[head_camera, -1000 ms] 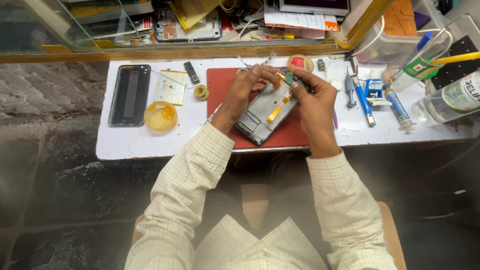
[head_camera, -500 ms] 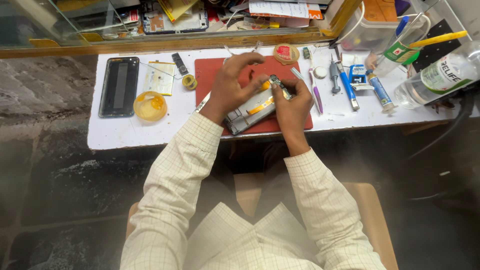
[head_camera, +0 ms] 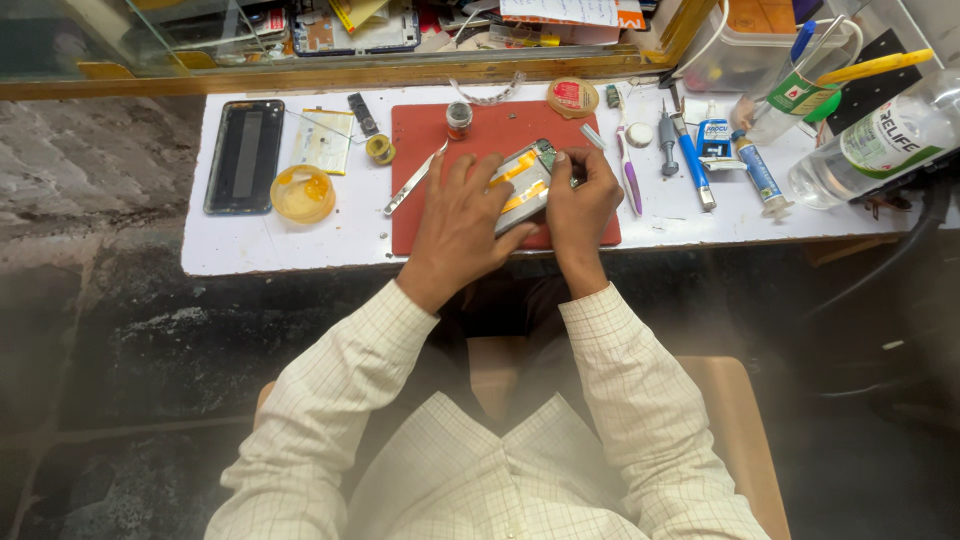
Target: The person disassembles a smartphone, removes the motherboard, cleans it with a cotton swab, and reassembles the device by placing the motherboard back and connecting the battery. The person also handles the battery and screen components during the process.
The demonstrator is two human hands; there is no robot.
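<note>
Bright even light, hazy lower corners, wide-angle bending.

Red mat (head_camera: 480, 225) — white table (head_camera: 300, 250); black phone (head_camera: 245, 155); cream checked sleeves (head_camera: 340, 400).

The opened phone (head_camera: 522, 183) is lying at a slant on the red work mat (head_camera: 500, 135), its near end tipped towards the left and its far end pointing right and away. Its back is off, so the silvery metal inside is showing, crossed by two orange strips running along its length, with a small green patch sitting at the far right corner. The near-left part of it is being covered by fingers, and the right edge is being hidden behind a thumb. It is sitting at the middle of the mat, towards the near edge.
</note>
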